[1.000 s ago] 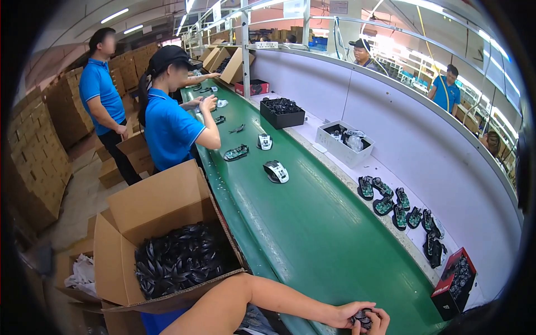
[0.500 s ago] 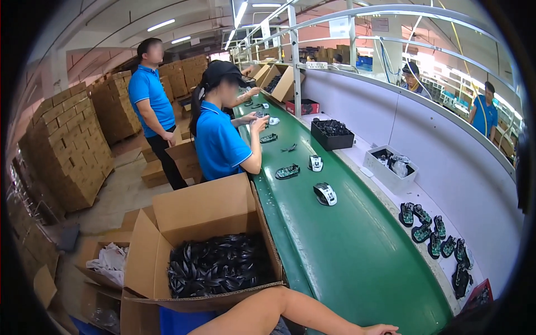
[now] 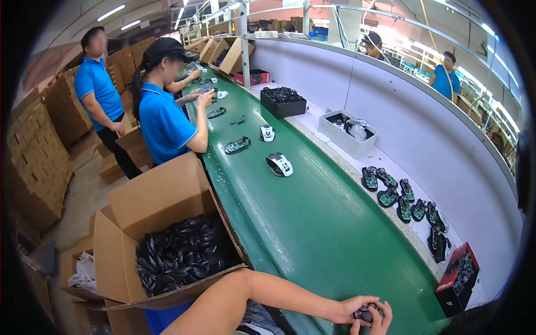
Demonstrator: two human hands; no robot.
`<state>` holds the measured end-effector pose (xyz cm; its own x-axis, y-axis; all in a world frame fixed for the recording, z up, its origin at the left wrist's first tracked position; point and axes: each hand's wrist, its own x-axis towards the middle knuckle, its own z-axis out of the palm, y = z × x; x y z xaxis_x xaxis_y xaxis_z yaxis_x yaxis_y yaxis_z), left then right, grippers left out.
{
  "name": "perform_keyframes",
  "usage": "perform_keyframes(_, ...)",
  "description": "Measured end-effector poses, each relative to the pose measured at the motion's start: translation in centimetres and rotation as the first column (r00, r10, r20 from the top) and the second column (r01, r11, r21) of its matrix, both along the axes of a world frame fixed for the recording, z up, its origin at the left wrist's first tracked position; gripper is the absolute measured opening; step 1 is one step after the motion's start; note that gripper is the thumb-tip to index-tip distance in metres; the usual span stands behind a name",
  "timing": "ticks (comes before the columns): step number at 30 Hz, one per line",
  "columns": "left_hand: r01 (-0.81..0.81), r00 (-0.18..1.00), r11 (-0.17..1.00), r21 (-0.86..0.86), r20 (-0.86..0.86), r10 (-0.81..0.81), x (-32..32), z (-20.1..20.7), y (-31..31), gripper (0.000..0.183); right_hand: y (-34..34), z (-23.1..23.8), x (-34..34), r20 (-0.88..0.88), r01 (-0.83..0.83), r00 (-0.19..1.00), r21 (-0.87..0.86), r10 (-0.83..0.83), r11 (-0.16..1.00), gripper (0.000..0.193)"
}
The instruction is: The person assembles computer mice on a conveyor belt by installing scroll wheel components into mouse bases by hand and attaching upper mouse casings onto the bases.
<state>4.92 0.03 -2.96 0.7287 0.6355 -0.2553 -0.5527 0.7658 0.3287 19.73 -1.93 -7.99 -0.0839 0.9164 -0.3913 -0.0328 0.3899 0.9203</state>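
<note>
At the lower edge, over the green belt (image 3: 335,234), my left hand (image 3: 347,308) curls around a small handful of dark round parts (image 3: 366,312). Their exact kind is too small to make out. A fingertip rising from below at the picture's edge seems to belong to my right hand (image 3: 355,328); the rest of it is cut off. To the right of my hands a tilted red and black box (image 3: 446,290) holds many similar small dark parts. Farther up the belt lie a white and black computer mouse (image 3: 279,164), a white mouse shell (image 3: 267,133) and a green circuit board in a black base (image 3: 237,145).
Left of the belt stands an open carton (image 3: 151,184) full of black curved plastic pieces. Several mouse bases with circuit boards (image 3: 405,208) line the right ledge, beyond them a white box (image 3: 357,142) and a black box (image 3: 283,109). A co-worker (image 3: 167,123) works farther along; another person (image 3: 100,92) stands behind.
The view has swung to the right, so the scene has shifted left and up. My left hand, cut off at the edge before, now shows with the dark parts. More of the red and black box shows.
</note>
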Motion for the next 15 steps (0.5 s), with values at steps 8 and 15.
perform_keyframes(8, -0.033, 0.999, 0.999, 0.025, 0.008, 0.032, -0.9, -1.5, -0.4, 0.038, -2.1, 9.7, -2.2, -0.915, -0.321, -0.218, 0.396, 0.340, 0.860, 0.044)
perform_keyframes(15, -0.137, 0.990, 0.971, 0.194, 0.002, 0.139, -1.0, 2.7, 3.4, 0.026, 0.6, 16.6, -4.4, -0.714, -0.232, -0.651, 0.512, 0.259, 0.827, 0.039)
